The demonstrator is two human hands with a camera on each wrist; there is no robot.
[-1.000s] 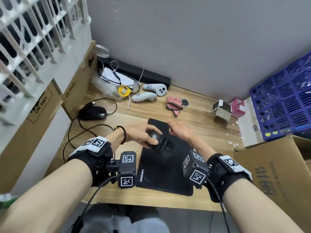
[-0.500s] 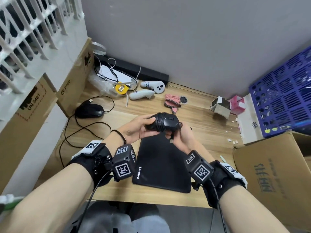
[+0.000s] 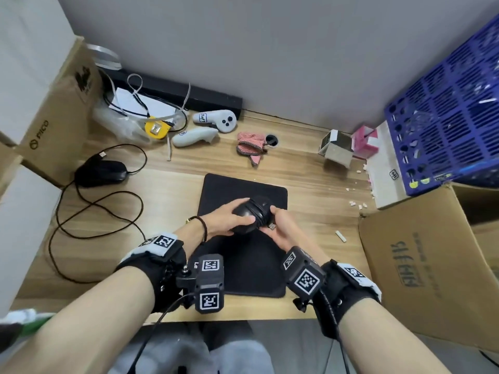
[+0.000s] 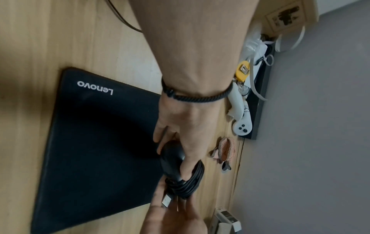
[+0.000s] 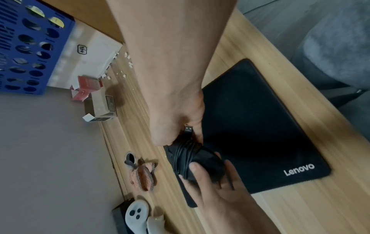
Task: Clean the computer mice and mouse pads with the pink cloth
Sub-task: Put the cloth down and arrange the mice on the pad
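Observation:
A black mouse (image 3: 249, 215) with its cable wound round its body is held just above the black Lenovo mouse pad (image 3: 251, 268). My left hand (image 3: 229, 217) grips its rounded rear, thumb on top. My right hand (image 3: 280, 230) cups the cable-wrapped end from below, and the USB plug (image 3: 272, 226) lies against its palm. The wrist views show the same grip on the mouse (image 4: 172, 159) (image 5: 204, 164). The pink cloth (image 3: 249, 145) lies crumpled near the back of the desk, untouched. A second black mouse (image 3: 101, 174) sits at the far left with its cable loose.
Two white controllers (image 3: 216, 121), a yellow tape measure (image 3: 156, 128) and cables clutter the back left. Small boxes (image 3: 336, 151), a blue crate (image 3: 445, 117) and a cardboard box (image 3: 421, 263) crowd the right. A cable hole (image 3: 271, 139) lies beside the cloth.
Both hands have turned the wrapped mouse and brought it back down over the pad. The USB plug now lies in the right palm. The head view has tilted downward.

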